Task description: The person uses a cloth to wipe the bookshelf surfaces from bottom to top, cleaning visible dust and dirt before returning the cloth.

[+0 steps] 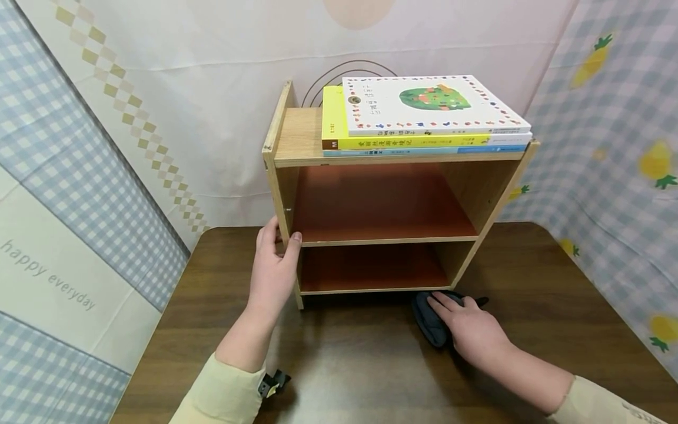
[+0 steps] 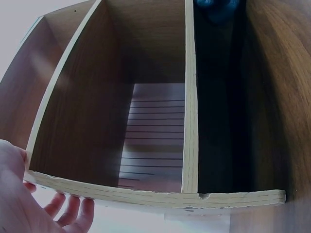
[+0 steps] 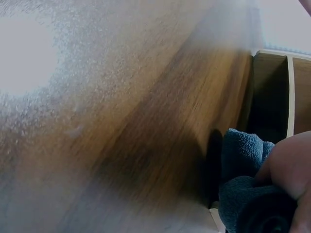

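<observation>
A small wooden shelf (image 1: 299, 132) stands upright on the brown table, its open front facing me. My left hand (image 1: 272, 277) grips the shelf's left side panel, thumb at the front edge and fingers around the outer face. In the left wrist view, the fingertips show beyond the panel's edge. At the shelf's lower right front corner, my right hand (image 1: 474, 330) holds a dark blue-grey cloth (image 1: 430, 324) down low by the tabletop. The right wrist view shows the cloth (image 3: 241, 153) bunched and folded under the hand; part of the fingers is hidden there.
Several stacked books (image 1: 424, 106) lie on the shelf's top board, a white one uppermost. The brown table (image 1: 360, 365) extends in front and to both sides. Patterned curtains (image 1: 598, 147) hang behind and beside it. A small black device (image 1: 272, 384) sits at the left cuff.
</observation>
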Tool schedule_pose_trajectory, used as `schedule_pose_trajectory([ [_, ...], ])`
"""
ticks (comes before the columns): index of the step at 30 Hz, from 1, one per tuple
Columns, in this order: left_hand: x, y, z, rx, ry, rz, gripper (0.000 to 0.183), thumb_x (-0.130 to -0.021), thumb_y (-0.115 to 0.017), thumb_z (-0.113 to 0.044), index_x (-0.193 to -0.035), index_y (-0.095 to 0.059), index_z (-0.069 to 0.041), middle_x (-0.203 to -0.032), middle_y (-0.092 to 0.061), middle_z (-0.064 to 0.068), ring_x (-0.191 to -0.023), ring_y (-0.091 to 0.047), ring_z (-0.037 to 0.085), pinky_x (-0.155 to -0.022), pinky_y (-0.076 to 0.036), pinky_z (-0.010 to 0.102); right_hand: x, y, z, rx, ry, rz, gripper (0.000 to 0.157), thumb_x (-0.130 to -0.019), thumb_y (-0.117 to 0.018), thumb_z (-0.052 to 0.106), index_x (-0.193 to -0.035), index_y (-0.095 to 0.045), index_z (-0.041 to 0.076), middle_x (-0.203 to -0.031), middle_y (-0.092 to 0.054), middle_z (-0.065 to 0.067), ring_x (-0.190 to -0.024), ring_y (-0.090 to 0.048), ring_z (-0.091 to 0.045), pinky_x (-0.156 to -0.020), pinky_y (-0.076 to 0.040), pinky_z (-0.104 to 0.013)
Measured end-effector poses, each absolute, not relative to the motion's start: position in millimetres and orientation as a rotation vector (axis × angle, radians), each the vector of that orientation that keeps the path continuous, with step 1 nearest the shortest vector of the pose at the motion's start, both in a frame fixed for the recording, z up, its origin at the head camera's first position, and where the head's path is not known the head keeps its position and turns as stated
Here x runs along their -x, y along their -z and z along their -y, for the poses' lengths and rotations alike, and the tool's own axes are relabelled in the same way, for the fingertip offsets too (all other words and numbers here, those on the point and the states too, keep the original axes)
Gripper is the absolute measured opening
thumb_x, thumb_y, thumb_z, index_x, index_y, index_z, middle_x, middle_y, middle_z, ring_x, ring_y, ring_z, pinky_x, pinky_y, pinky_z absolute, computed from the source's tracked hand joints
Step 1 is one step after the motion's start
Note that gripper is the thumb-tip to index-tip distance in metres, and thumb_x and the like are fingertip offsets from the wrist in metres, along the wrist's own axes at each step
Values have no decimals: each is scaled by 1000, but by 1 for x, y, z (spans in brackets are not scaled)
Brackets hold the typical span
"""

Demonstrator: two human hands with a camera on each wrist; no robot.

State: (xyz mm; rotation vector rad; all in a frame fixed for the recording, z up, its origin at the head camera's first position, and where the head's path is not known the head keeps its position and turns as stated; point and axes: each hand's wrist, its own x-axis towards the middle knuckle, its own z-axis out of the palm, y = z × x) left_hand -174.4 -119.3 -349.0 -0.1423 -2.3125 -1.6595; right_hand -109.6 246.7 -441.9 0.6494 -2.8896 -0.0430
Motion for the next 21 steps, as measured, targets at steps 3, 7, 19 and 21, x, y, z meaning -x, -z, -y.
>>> schedule_pose_trajectory([
  [3, 174, 349, 120, 139, 1659, 2310, 51, -101, -52, -45, -148, -40, -29, -128, -43, 1, -112, -42, 20, -83, -46, 40, 111, 442, -247, -643, 21, 2899, 69, -72, -68, -14, -137, -60, 9, -140, -56, -11, -77, -48, -27, -39, -25, -22],
  [7, 174, 350, 120, 148, 1659, 2305, 50, -101, -52, -45, -147, -40, -30, -127, -43, 1, -110, -43, 20, -81, -47, 40, 112, 440, -247, -630, -38, 2941, 64, -77, -66, -13, -136, -60, 8, -139, -57, -12, -75, -46, -24, -40, -26, -22],
  [19, 174, 350, 119, 168, 1670, 2290, 47, -102, -54, -40, -146, -42, -30, -129, -43, 1, -114, -43, 19, -85, -47, 41, 116, 437, -244, -645, -135, 3082, 52, -85, -59, -10, -134, -61, 5, -139, -55, -15, -83, -54, -32, -44, -29, -25],
  [21, 174, 350, 119, 167, 1671, 2289, 47, -102, -54, -39, -146, -42, -30, -129, -43, 2, -114, -43, 20, -85, -47, 41, 118, 437, -244, -659, -153, 3103, 50, -86, -58, -10, -134, -61, 5, -139, -56, -15, -86, -56, -34, -45, -31, -25],
])
